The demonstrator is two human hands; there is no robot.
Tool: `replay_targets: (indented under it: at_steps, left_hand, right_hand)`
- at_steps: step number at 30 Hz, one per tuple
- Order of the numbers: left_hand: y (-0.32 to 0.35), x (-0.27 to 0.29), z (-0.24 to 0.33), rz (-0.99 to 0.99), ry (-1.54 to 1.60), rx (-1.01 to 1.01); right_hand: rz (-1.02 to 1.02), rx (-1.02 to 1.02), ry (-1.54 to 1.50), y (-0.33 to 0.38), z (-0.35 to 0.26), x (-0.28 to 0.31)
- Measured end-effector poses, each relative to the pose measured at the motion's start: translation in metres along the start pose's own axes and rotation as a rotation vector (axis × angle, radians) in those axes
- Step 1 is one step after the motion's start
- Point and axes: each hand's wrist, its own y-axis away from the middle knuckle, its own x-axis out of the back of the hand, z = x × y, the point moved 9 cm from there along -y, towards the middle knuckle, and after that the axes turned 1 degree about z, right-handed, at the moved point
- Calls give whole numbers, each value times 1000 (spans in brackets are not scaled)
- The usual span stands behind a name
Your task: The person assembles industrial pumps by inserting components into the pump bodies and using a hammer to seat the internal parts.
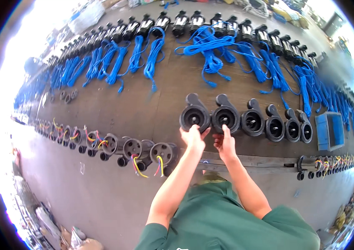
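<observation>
The left hand [193, 137] closes its grip on the round black plastic pump housing [195, 114]; just beside it, the right hand's [225, 143] open fingertips steady the neighbouring housing [225, 116], keeping the row aligned.

We see black housings [195, 116], blue cords [210, 54], a blue bin [329, 131], a brown bench [143, 104], and our green shirt [227, 225].

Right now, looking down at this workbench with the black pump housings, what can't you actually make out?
- Left hand fingertips: hidden against the black pump housing; grip unclear.
- Right hand: whether it holds a small part is too small to tell.
- Motor row with blue cables: too small for detail.
- Far left of the workbench: washed out by glare.
- Wired parts at the front edge: undersides hidden.
</observation>
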Motion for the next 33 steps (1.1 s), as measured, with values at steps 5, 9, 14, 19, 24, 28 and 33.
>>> replay_targets:
  at_steps: [5,9,14,19,24,28,33]
  left_hand:
    - [7,-4,8,-126,-52,9]
    - [71,61,2,-544,-804,-117]
    - [114,199,161,-892,-1517,-423]
    - [14,284,180,-667,-1919,-1332]
    - [10,261,180,-924,-1821,-1679]
    - [-1,252,168,-1097,-1954,-1602]
    - [43,173,222,-805,-1775,-1389]
  right_hand:
    - [74,245,177,24,31,10]
    - [57,916,997,83,102,3]
    - [-443,1157,1422,170,181,-92]
    - [-356,1178,1674,145,228,-112]
    - [-335,1146,1678,129,228,-112]
    - [-426,1015,1610,163,182,-139]
    - [-98,1145,1326,159,68,-198]
